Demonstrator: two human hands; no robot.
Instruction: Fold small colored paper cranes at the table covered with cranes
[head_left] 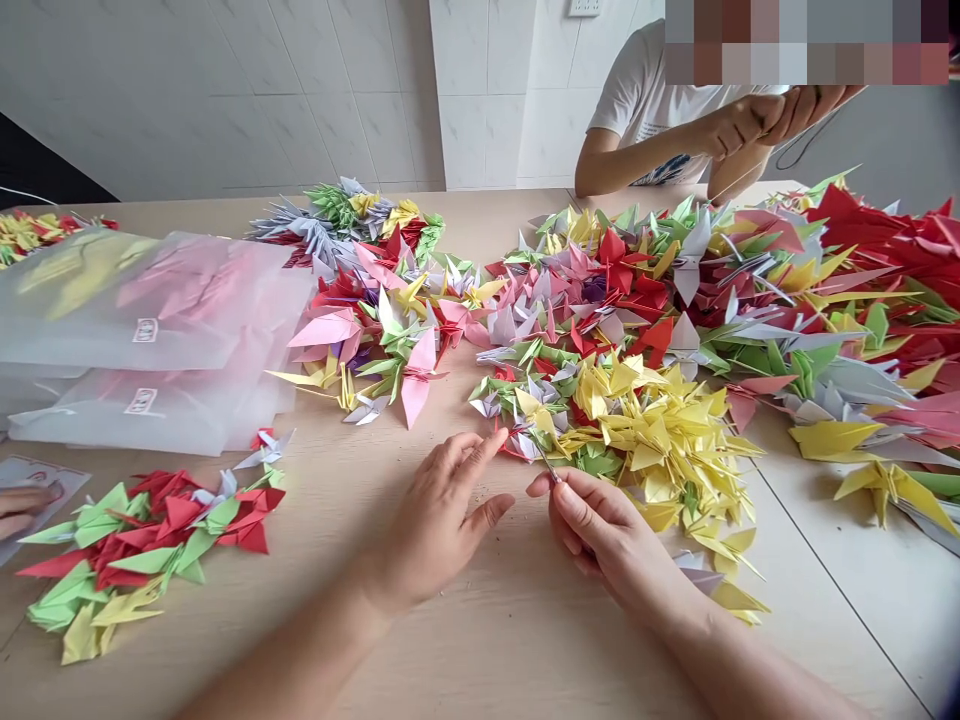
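Fingertips (576,508) of the right hand (611,545) pinch a slim, silvery, pointed metal tool (551,467), while the left hand (442,525) is loosely spread near multicoloured folded-paper birds (547,390). Just beyond the right hand lie yellow folded-paper birds (667,420); translucent white plastic bags (195,330) rest farther left.

One camera, on head. Looks forward and down. Left hand (439,515), right hand (604,530), table (487,650) close; wall (330,110) far back.
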